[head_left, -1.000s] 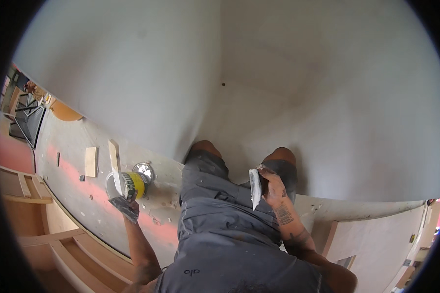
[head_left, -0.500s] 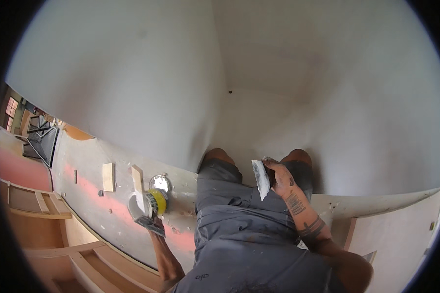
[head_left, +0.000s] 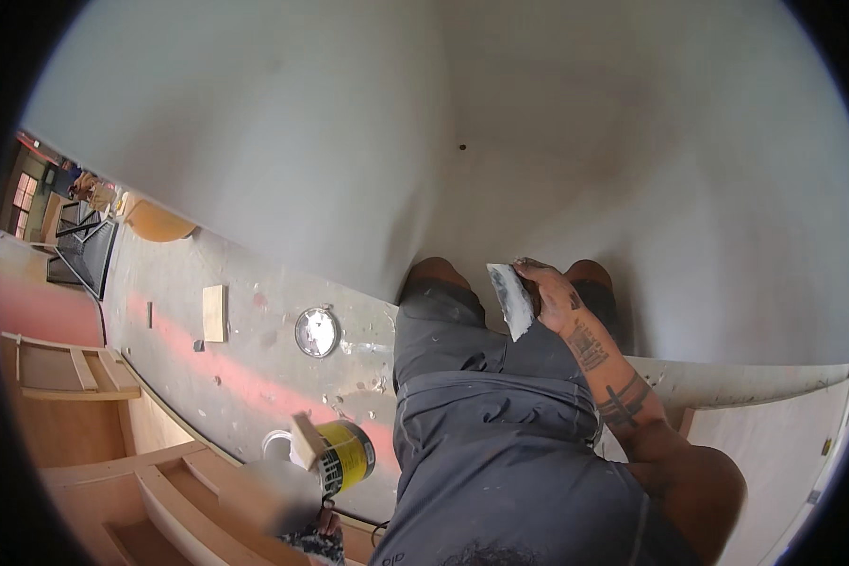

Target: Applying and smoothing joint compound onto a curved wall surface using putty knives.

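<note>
Scuffed floor (head_left: 264, 278) spreads left of the person (head_left: 509, 453) I watch remotely; the right hand (head_left: 551, 292) pinches a white-smeared blade (head_left: 513, 306) over the lap (head_left: 453, 351). Lower left, the left hand (head_left: 328, 519) is at the can (head_left: 352, 457), a stick (head_left: 305, 441) by its rim; I cannot tell that hand's grip; beyond lie a lid (head_left: 317, 333), a board (head_left: 215, 313), then a black frame (head_left: 91, 253).
</note>
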A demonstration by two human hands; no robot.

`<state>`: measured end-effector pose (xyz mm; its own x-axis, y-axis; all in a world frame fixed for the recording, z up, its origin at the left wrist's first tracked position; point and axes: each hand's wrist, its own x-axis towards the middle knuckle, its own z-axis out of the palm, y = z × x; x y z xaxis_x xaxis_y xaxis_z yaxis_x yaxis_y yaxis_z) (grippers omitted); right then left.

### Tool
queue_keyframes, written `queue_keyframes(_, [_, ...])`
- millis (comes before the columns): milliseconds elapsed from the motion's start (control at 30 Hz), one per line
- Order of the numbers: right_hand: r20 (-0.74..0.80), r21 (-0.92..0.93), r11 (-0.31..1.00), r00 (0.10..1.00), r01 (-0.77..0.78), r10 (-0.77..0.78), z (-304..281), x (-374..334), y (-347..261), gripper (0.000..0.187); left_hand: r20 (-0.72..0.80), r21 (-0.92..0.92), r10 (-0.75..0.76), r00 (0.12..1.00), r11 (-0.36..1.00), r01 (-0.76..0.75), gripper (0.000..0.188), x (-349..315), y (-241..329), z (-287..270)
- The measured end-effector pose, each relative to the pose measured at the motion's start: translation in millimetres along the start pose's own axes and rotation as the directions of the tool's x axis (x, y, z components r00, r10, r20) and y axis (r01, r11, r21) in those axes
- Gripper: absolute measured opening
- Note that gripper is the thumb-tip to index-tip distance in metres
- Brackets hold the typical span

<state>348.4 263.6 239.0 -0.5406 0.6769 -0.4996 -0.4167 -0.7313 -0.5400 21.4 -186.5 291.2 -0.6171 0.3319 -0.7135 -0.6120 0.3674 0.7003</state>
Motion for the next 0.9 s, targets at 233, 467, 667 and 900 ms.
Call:
queue_keyframes(233, [0.041,0.077,0.993,0.995,0.087,-0.091,-19.2,9.0,0.6,0.018,0.007,0.220,-0.119,0.993,0.969,0.115,0.048,-42.7,56.0,1.8])
queue_keyframes(467, [0.002,0.133,0.968,0.976,0.214,-0.216,-46.5,-37.1,-14.7,0.021,0.144,0.325,-0.140,0.980,0.942,0.087,0.047,-57.8,107.8,48.1])
queue_keyframes(667, [-0.056,0.201,0.938,0.960,0.281,-0.275,-87.9,-59.0,-12.5,0.023,0.522,0.232,-0.246,0.817,0.962,0.142,0.046,-58.4,140.8,138.9])
queue_keyframes(900, [0.501,-0.832,-0.314,0.377,0.457,-0.779,-160.8,-97.9,-38.4,0.050,0.929,0.365,-0.364,-0.069,0.863,0.349,0.048,-7.1,132.2,295.3])
